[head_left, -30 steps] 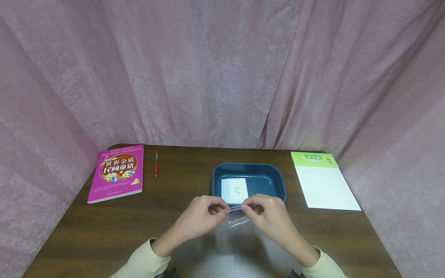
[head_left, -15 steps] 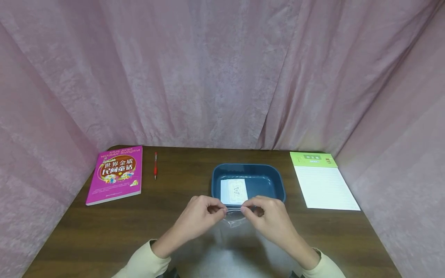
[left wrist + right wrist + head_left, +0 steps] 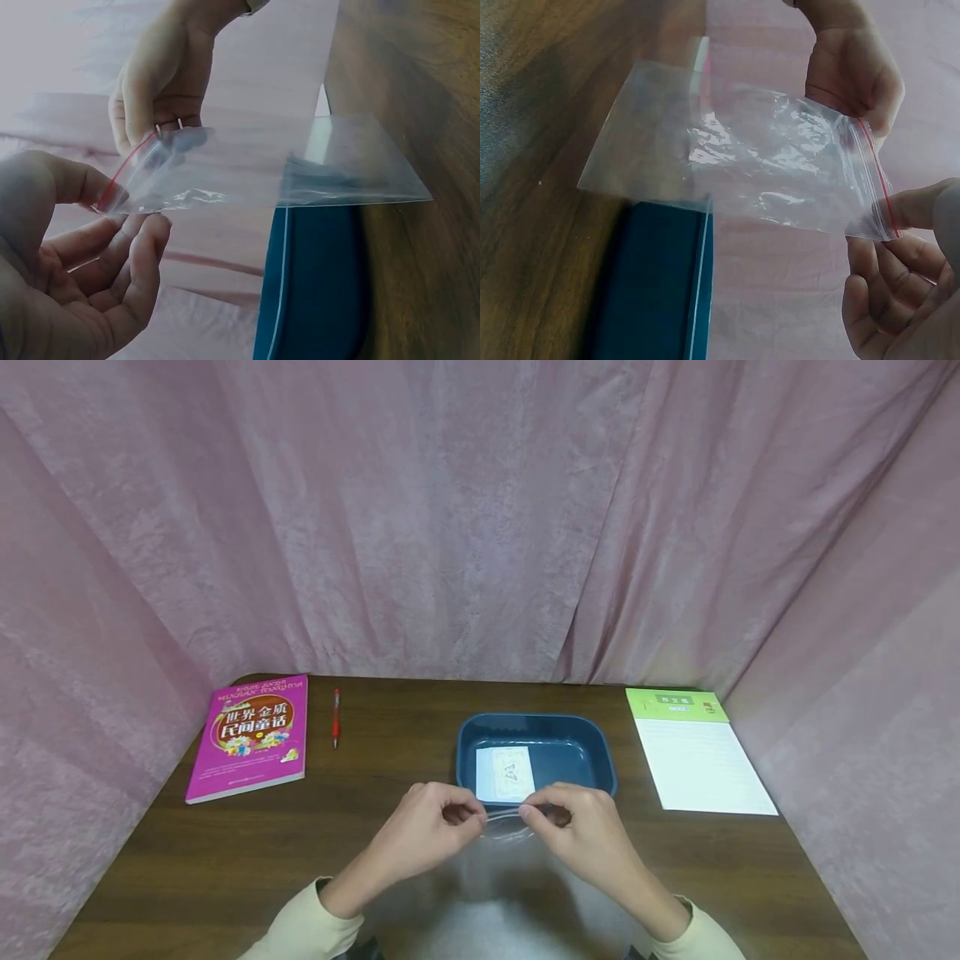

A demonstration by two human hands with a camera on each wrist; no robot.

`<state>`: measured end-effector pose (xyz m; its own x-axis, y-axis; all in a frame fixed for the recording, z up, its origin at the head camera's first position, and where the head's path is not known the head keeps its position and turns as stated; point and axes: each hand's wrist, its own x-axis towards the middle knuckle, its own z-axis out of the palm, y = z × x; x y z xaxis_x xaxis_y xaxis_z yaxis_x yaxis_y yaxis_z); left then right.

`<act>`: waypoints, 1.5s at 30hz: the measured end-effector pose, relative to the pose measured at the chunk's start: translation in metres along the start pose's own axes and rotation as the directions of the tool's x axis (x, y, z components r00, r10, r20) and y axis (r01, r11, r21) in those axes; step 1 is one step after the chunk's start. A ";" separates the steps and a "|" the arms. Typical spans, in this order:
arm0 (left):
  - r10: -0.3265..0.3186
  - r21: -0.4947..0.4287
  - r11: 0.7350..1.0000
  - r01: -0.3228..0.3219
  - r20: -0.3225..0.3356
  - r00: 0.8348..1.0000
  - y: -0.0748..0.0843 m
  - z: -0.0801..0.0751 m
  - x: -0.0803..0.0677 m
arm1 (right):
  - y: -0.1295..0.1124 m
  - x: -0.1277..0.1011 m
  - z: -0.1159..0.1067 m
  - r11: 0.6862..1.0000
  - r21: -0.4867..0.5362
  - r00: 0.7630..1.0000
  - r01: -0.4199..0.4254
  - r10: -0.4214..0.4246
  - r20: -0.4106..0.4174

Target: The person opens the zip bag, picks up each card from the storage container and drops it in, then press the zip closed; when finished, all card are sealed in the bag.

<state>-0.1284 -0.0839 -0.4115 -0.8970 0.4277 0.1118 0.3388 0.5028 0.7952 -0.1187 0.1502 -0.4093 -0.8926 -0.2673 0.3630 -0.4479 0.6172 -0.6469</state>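
Between the two hands hangs a clear zip bag (image 3: 780, 161) with a red line along its top edge. My left hand (image 3: 431, 827) pinches one end of that edge between thumb and fingers. At the other end, my right hand (image 3: 581, 827) pinches it the same way. In both wrist views the bag looks flat, with nothing seen inside. Just beyond the hands stands a blue tray (image 3: 573, 724), holding a small stack of white cards (image 3: 505, 774); the top one carries a butterfly drawing. The bag hangs in front of the tray's near side.
On the left of the wooden table (image 3: 225, 868) lies a pink book (image 3: 258, 735), with a red pen (image 3: 336, 718) beside it. A lined writing pad (image 3: 701, 760) with a green header lies at the right. Pink curtains (image 3: 465, 518) surround the table's back and sides.
The bag's mouth has narrowed, its two edges now lying closer together between the hands. Both hands keep nearly the same place and hold.
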 end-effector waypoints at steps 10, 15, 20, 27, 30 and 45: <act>0.029 0.040 0.999 -0.029 0.002 1.000 0.003 -0.004 -0.001 | 0.000 0.000 -0.001 0.999 0.008 0.998 -0.048 0.048 0.029; 0.023 0.056 0.998 -0.020 -0.045 0.999 0.002 -0.004 0.000 | 0.003 0.001 -0.002 0.998 0.062 0.998 -0.033 0.030 0.047; 0.026 0.069 0.997 -0.022 -0.047 0.999 0.000 -0.007 0.004 | 0.007 0.007 -0.009 0.992 0.114 0.996 -0.049 0.041 0.074; 0.022 0.093 0.995 -0.018 -0.035 0.999 -0.004 -0.012 0.007 | 0.026 0.027 -0.022 0.986 0.148 0.993 -0.078 0.064 0.096; 0.020 0.091 0.996 -0.017 -0.035 0.999 -0.004 -0.013 0.007 | 0.039 0.038 -0.022 0.988 0.130 0.991 -0.080 0.066 0.113; 0.057 0.114 0.992 -0.046 -0.095 0.994 -0.005 -0.016 0.010 | 0.109 0.087 0.010 0.995 -0.044 0.959 -0.085 0.094 0.266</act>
<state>-0.1434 -0.0942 -0.4044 -0.8992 0.3821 0.2129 0.4097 0.5652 0.7160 -0.2463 0.1868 -0.4550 -0.9119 -0.3956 0.1090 -0.3676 0.6695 -0.6455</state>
